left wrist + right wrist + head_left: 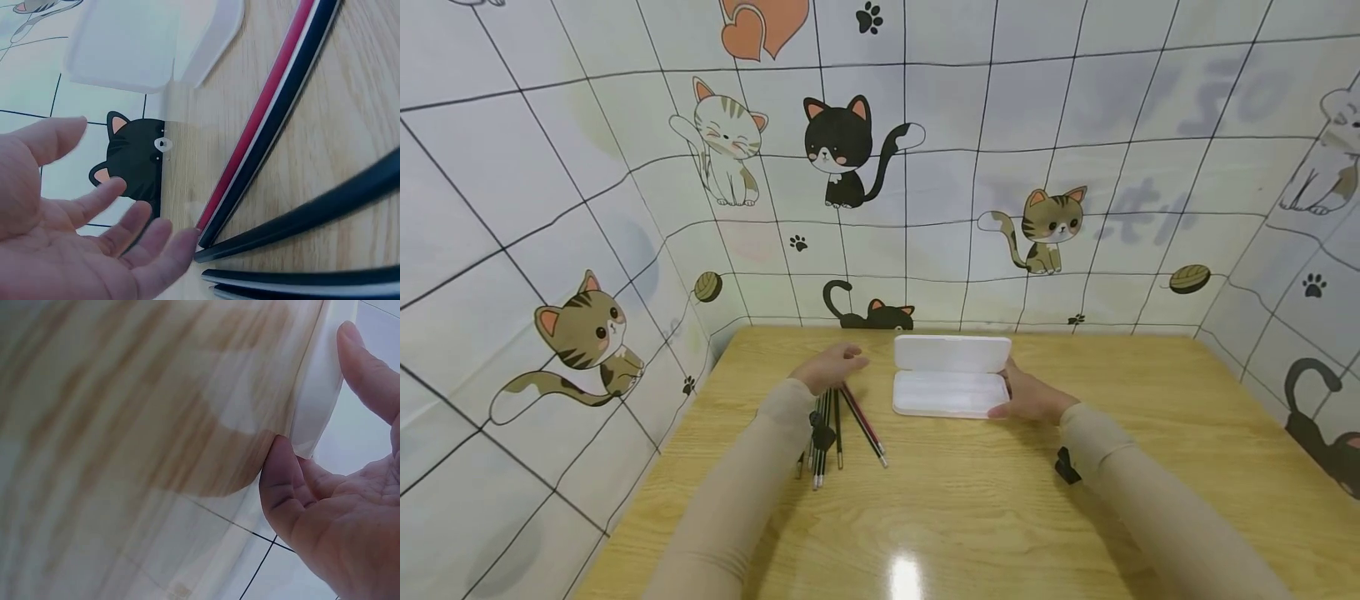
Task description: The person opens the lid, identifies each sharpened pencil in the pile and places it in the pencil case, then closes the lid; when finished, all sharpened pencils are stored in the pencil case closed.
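A white pencil case (951, 393) lies with its lid raised at the back of the wooden table, and nothing shows inside. My right hand (1033, 396) holds the case's right end, thumb at the front corner and fingers around the back. In the right wrist view, thumb and fingers (284, 481) span the case's white side (319, 381). My left hand (831, 367) hovers by the far ends of several pencils (827, 433), left of the case. The left wrist view has its fingers spread loosely, a fingertip close to a red pencil (256, 122) and dark ones.
A wooden table (970, 500) bears everything. Behind it and on both sides stands a pale cloth (940, 192) with a grid and cat drawings, meeting the table's back edge just beyond the case. Dark wrist cameras (1066, 467) sit at the sleeves.
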Demonstrator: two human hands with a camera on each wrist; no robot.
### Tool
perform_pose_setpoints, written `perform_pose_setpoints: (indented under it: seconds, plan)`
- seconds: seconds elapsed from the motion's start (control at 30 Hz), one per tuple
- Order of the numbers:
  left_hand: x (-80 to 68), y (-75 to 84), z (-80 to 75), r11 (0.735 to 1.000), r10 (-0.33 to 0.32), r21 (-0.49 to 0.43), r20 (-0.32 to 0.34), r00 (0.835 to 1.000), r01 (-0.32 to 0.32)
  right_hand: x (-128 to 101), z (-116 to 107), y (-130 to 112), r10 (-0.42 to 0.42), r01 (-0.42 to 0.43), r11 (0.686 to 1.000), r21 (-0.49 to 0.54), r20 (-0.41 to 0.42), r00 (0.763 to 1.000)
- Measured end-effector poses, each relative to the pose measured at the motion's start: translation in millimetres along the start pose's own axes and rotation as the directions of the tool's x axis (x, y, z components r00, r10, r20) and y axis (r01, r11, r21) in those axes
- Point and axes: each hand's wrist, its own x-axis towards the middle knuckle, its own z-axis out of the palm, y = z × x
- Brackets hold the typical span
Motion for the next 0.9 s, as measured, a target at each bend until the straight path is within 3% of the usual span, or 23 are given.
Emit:
perform_pose_setpoints:
  seconds: [0.2, 0.4, 0.53, 0.73, 0.9]
  plan:
    - [2.5, -2.3, 2.1, 1.0, -0.026, -0.014, 0.005, 1.0, 0.026, -0.1, 1.6, -1.2, -0.005, 0.005, 1.0, 0.0, -0.003, 1.0]
    - [7.3, -1.3, 7.5, 0.998, -0.013, 0.069, -0.008, 1.0, 0.013, -1.2, 0.9, -2.0, 0.008, -0.008, 1.0, -0.011, -0.002, 1.0]
    - [13.6, -2.1, 14.7, 0.997, 0.009, 0.071, -0.011, 1.0, -0.008, -1.6, 1.5, -1.2, 0.025, -0.025, 1.0, -0.013, 0.001, 1.0]
    - [17.8, -2.5, 20.7, 0.996, 0.065, 0.071, -0.086, 0.994, -0.059, 0.2, 2.7, -0.9, 0.015, -0.015, 1.0, 0.006, 0.004, 1.0]
    - [15.0, -1.3, 18.8, 0.992, 0.014, 0.123, -0.116, 0.993, 0.001, 0.3, 1.1, -2.3, 0.012, -0.012, 1.0, 0.006, 0.001, 1.0]
